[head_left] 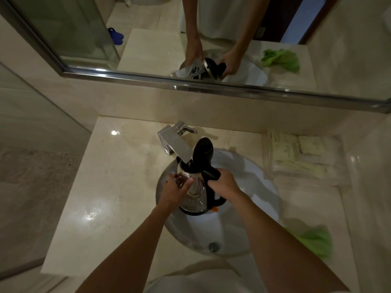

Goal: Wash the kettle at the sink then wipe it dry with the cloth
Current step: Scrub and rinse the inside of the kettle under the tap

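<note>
A steel kettle with a black handle and raised black lid is held over the white sink, its mouth right under the chrome faucet spout. My right hand grips the black handle. My left hand rests against the kettle's steel side with fingers spread. A green cloth lies on the counter to the right of the sink, partly hidden by my right forearm.
The faucet lever stands behind the spout. A clear tray of packets sits at the counter's back right. A mirror above the counter reflects the hands and kettle. The sink's drain is near me.
</note>
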`<move>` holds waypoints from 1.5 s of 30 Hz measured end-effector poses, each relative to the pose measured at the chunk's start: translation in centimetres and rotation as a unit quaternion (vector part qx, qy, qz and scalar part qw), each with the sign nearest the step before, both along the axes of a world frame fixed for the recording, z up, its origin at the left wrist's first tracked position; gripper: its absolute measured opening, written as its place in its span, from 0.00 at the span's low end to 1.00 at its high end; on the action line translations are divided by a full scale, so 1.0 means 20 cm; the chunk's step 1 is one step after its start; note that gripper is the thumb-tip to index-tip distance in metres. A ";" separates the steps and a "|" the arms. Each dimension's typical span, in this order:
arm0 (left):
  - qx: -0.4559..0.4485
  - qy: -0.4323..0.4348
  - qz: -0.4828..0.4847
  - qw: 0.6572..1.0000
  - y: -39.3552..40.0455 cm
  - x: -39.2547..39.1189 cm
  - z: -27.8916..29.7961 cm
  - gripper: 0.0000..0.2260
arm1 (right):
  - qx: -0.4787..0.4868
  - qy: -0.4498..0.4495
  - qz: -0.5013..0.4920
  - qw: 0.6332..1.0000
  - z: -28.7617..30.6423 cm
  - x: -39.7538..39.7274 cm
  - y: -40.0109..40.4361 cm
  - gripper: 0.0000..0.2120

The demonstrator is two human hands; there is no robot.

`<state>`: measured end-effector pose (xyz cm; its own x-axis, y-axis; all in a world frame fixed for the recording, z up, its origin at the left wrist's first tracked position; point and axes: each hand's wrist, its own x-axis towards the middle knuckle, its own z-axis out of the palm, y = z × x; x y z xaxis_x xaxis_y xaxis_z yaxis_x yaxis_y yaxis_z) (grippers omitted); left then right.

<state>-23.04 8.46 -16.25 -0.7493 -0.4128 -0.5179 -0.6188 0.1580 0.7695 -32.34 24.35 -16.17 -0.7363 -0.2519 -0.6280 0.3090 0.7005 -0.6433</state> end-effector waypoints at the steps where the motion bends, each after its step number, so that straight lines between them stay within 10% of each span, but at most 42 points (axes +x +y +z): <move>1: 0.001 -0.001 0.000 1.000 0.00 0.00 -0.01 0.26 | 0.002 0.003 0.002 1.000 0.00 0.00 0.00 0.07; 45: 0.030 0.032 0.000 0.999 0.02 0.05 -0.12 0.21 | 0.020 0.020 -0.005 1.000 -0.05 0.05 0.02 0.14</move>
<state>-22.11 8.86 -18.62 -0.7824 -0.3815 -0.4922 -0.5673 0.1106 0.8161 -31.27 24.66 -17.14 -0.7629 -0.2192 -0.6083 0.2913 0.7234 -0.6260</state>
